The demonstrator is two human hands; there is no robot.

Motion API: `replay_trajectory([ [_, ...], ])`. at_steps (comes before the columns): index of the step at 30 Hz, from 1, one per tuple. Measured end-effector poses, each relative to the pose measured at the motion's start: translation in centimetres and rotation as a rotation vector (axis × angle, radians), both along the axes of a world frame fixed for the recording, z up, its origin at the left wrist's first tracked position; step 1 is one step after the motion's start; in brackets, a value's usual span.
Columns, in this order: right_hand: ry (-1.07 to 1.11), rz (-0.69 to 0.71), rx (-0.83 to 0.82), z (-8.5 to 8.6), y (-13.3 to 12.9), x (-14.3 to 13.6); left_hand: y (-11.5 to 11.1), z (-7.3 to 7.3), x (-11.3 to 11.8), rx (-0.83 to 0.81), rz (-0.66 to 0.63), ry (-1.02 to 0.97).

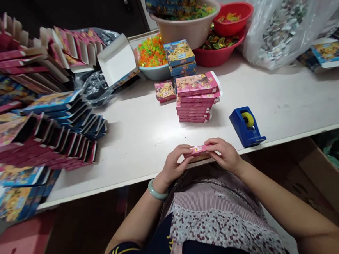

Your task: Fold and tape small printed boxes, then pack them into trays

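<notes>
box (199,149) between both hands (174,162) (227,155)

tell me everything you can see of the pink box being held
The pink box is small and flat-sided, apparently thin printed cardboard. A narrow pink side with pale and yellow print, too small to read, faces up. The left hand and right hand grip its opposite ends, fingers hiding the corners. It is at the near edge of the white table; whether it touches the tabletop or is sealed, I can't tell.
</notes>
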State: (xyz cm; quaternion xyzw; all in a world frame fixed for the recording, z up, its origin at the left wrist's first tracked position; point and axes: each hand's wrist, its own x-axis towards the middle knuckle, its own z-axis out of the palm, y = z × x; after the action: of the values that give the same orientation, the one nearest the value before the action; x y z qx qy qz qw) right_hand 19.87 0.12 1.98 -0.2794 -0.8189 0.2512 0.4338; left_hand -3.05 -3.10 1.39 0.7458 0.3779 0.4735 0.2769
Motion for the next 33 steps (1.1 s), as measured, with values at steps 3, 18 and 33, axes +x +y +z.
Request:
replay_trajectory([
  [3,-0.042,-0.083,-0.092,0.8,-0.7,0.7,0.4,0.4,1.3,-0.066,0.111,-0.057],
  [18,-0.217,-0.861,-0.444,0.1,1.0,13.0,3.1,-0.3,3.9,0.115,0.230,0.033],
  [33,0.141,-0.599,-0.706,0.8,-2.8,8.9,3.1,0.3,3.9,0.108,0.132,0.062],
])
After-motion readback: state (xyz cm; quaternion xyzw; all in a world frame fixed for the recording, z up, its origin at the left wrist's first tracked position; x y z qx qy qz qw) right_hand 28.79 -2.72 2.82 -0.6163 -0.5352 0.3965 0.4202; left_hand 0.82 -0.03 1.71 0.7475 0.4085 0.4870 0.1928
